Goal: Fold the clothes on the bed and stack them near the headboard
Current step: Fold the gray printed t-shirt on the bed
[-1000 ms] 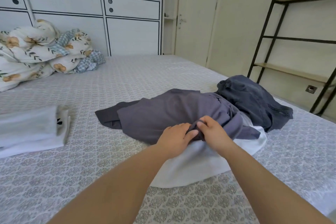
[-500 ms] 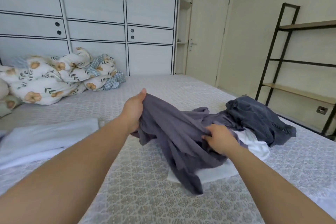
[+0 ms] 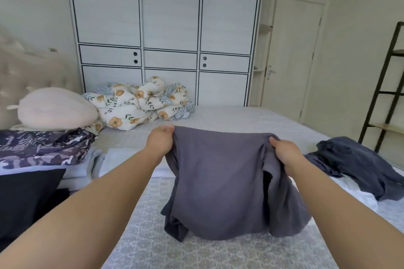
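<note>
Head view shows the left hand (image 3: 160, 141) and right hand (image 3: 284, 152), fingers clamped on the top edge of the grey garment (image 3: 220, 183), holding it spread above the bed (image 3: 140, 244), its lower hem bunched on the bedspread, the dark blue garment (image 3: 354, 164) lying right of it.

A home bedroom: bed (image 3: 240, 116), tufted headboard (image 3: 32, 72), tall white wardrobe (image 3: 170, 17).

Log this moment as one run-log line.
step: spreading grey garment | left hand: grips top edge | right hand: grips top edge | hem: bunched on bed | dark blue garment: unfolded
</note>
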